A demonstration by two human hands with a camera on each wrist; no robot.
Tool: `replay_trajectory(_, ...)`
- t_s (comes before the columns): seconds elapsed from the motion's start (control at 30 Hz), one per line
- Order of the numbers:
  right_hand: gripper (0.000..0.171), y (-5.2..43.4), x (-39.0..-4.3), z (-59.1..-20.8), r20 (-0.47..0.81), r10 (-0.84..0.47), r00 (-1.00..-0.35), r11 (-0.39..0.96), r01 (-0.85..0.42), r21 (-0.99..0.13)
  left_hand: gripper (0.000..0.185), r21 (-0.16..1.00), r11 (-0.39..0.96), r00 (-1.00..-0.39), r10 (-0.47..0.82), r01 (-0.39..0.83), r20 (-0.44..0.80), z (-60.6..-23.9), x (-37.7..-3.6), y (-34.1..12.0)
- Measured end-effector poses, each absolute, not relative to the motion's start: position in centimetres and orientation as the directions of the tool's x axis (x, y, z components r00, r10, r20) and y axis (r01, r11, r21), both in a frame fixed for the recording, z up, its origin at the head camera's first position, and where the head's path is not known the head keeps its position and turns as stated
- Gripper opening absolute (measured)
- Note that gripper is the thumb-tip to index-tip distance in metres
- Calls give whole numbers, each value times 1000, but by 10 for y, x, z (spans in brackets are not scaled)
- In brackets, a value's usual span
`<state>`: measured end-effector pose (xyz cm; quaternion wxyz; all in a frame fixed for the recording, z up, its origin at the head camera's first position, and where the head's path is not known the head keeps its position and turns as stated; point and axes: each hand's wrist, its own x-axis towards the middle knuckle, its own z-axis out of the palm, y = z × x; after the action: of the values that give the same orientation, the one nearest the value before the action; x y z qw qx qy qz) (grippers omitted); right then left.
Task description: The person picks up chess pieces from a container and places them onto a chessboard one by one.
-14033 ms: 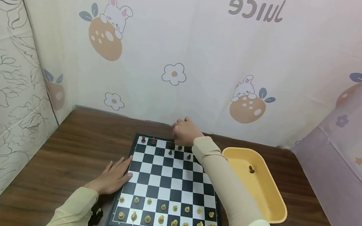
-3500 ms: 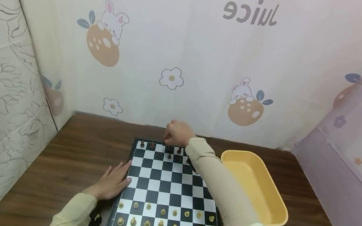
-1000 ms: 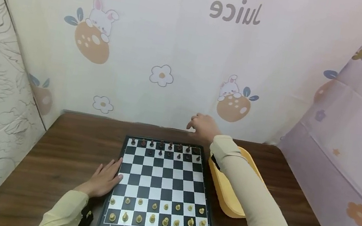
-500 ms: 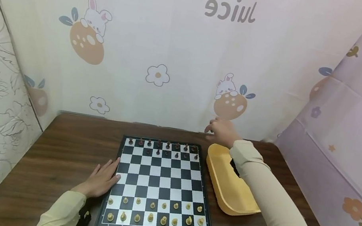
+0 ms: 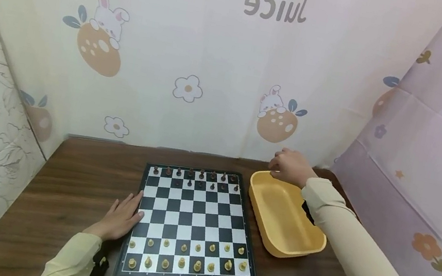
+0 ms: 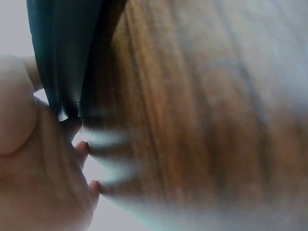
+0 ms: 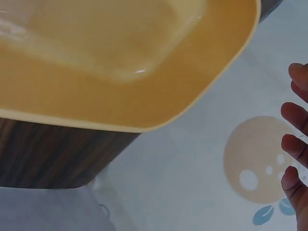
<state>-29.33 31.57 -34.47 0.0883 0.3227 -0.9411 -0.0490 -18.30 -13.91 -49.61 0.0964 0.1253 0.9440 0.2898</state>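
A black-and-white chessboard [image 5: 192, 212] lies on the table in the head view. Several dark chess pieces [image 5: 202, 174] stand in two rows at its far end, the inner row leaving its two leftmost squares bare. Several pale chess pieces [image 5: 197, 265] fill two rows at the near end. My left hand [image 5: 119, 218] rests flat at the board's left edge, fingertips touching it. Over the far rim of a yellow plastic tray [image 5: 287, 214] hovers my right hand [image 5: 293, 167]. Its fingers [image 7: 294, 115] are loosely bent and apart in the right wrist view, with nothing seen between them.
The brown wooden table [image 5: 74, 191] shows around the board. Behind it hangs a patterned cloth [image 5: 197, 45], close beyond my right hand. A purple-toned cloth [image 5: 413, 127] borders the right side.
My right hand has left the board's far end and moved right to the tray. Dark pieces seen in the tray earlier no longer show there. My left hand stays at the board's edge.
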Motion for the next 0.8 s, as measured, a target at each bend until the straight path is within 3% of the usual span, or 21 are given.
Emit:
replay_trajectory(0.5, 18, 342, -265, -364, 86, -619, -780, 783, -606, 141, 65, 561, 807, -945, 301, 184, -124, -493, -182, -142)
replay_trajectory(0.8, 15, 350, -246, -377, 31, -679, -733, 732, -673, 105, 65, 562, 807, -946, 299, 181, -126, -494, -182, -140)
